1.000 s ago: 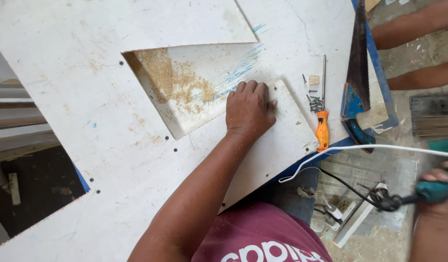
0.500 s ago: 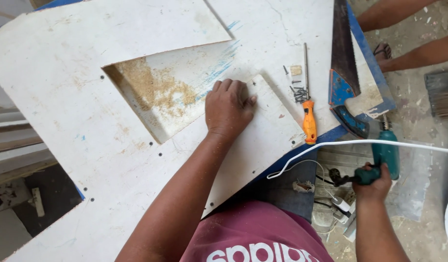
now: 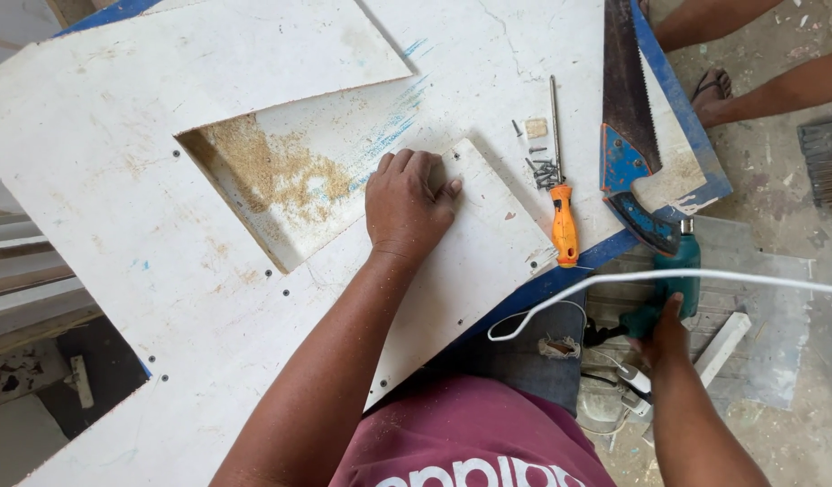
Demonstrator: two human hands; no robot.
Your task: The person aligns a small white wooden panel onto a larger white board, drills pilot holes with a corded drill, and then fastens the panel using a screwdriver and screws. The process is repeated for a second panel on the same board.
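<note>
On a dusty blue workbench, the left hand presses flat, fingers spread, on a white cut-out board; the right hand grips a teal power drill, screws apparently undriven.

Carpentry workshop: sawdust seen on cut white board, handsaw laid by, rubble floor.

Saw tip cut off by top edge; bystander's legs cropped; drill partly hidden.
</note>
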